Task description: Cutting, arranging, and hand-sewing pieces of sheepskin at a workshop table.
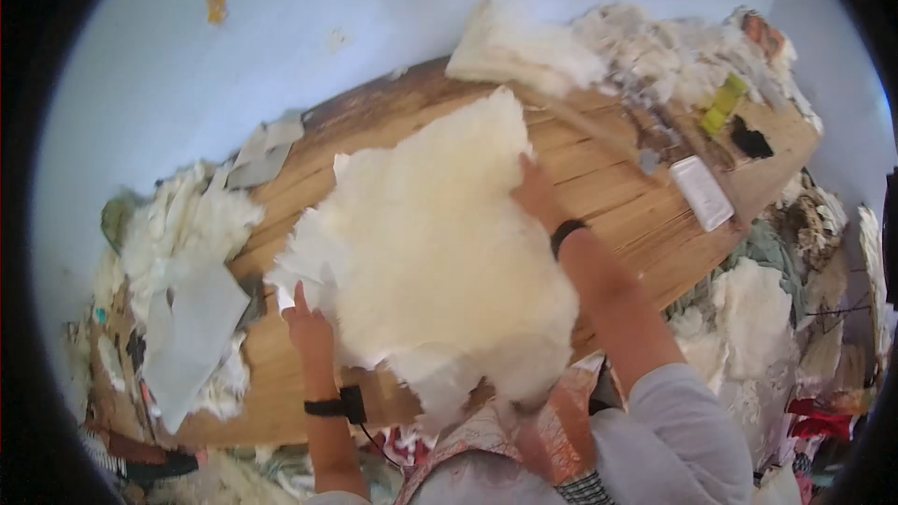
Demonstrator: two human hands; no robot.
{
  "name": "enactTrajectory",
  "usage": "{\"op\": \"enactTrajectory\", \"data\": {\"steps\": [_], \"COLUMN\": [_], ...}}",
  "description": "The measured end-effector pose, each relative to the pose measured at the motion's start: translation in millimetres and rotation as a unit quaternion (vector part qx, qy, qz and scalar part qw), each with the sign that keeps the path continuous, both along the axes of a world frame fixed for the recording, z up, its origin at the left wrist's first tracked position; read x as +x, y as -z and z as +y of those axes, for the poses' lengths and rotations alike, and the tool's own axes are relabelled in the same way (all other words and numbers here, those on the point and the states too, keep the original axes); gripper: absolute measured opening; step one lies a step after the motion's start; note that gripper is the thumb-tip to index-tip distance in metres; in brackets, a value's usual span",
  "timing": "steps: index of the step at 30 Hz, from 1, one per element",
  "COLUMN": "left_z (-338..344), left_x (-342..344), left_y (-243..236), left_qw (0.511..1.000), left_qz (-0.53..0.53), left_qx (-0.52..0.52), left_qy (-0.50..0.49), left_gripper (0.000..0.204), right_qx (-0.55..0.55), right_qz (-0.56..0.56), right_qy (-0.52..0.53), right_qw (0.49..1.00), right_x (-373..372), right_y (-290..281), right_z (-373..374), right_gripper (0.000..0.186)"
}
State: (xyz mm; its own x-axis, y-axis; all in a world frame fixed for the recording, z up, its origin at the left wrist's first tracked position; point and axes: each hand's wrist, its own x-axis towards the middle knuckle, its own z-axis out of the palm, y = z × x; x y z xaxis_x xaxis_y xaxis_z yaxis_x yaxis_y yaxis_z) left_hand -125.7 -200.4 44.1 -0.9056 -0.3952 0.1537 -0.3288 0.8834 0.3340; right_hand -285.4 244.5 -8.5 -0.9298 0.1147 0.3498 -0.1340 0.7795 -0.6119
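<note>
A large cream sheepskin (430, 234) with a fluffy pile and uneven edges spreads over the middle of the wooden table (617, 215). Its lower end hangs past the near edge, toward my apron. My left hand (309, 327) is closed on a pale flap at the skin's left edge, partly hidden by it. Farther away, at the upper right edge, my right hand (536, 192) grips the same skin, its fingertips partly out of sight. A black band circles each wrist, and the left one carries a small black box with a cable.
Pale hide pieces (192, 327) and wool lie heaped at the table's left end. More fleece (524, 47) is piled along the far right. A white tray (702, 193), a yellow-green object (724, 103) and a black scrap (751, 137) lie at right. Skins fill the space beyond the right edge.
</note>
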Motion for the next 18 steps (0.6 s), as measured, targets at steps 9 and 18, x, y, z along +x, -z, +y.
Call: {"op": "enactTrajectory", "data": {"steps": [9, 18], "left_z": [-53, -47], "left_x": [31, -20], "left_y": [19, 48], "left_qw": [0.995, 0.992], "left_qz": [0.042, -0.012], "left_qx": [-0.032, -0.125], "left_qy": [0.085, 0.005], "left_gripper": [0.061, 0.067], "right_qx": [0.274, 0.170], "right_qz": [-0.092, -0.041], "right_qy": [-0.269, -0.368], "right_qw": [0.919, 0.913], "right_x": [138, 218], "right_y": [-24, -29], "right_z": [-160, -114], "right_gripper": [0.072, 0.066]}}
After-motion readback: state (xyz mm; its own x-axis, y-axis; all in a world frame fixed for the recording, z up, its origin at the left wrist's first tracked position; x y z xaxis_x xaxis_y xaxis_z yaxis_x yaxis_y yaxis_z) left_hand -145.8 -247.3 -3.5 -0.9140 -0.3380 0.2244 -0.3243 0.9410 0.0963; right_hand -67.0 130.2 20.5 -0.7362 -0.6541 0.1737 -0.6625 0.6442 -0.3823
